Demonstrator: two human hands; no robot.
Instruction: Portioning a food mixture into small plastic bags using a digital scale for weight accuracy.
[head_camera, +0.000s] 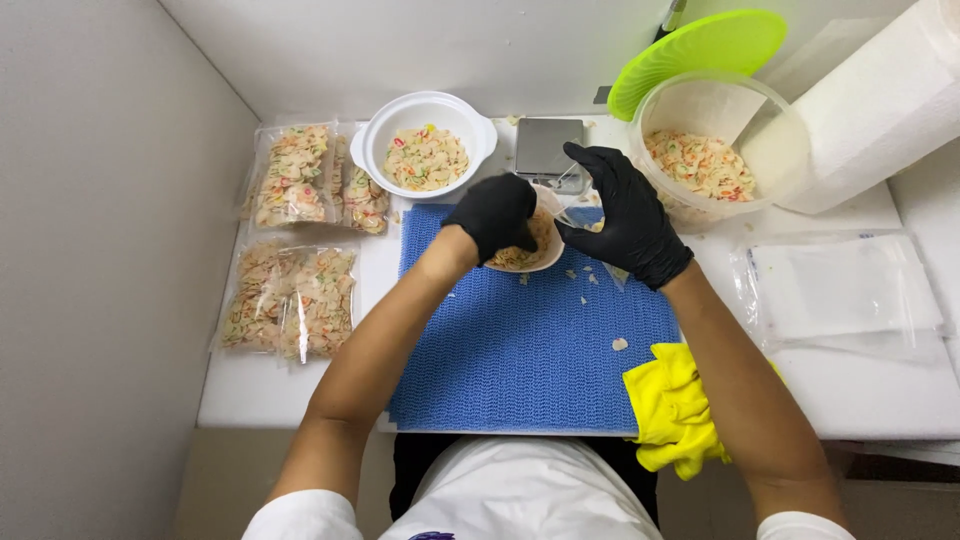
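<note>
Gloved left hand (493, 215), right hand (628, 215) (both curled)

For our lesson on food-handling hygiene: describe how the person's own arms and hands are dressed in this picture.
Both hands wear snug black disposable gloves that end at the wrist: left hand, right hand. The forearms are bare, with no watch or jewellery visible. Short white sleeves show at the upper arms.

Small food-packing station, boxed in by plain white walls. White table (860, 400) with blue ribbed mat (520, 350). Small digital scale (547, 150) at back. Clear tub (720, 150) and white bowl (425, 150) full of mixed-colour chips. Filled clear bags (295, 240) stacked at left, empty clear bags (850, 295) at right. Paper-towel roll (880, 110), yellow cloth (675, 405). Black disposable gloves on worker's hands (630, 215).
</note>
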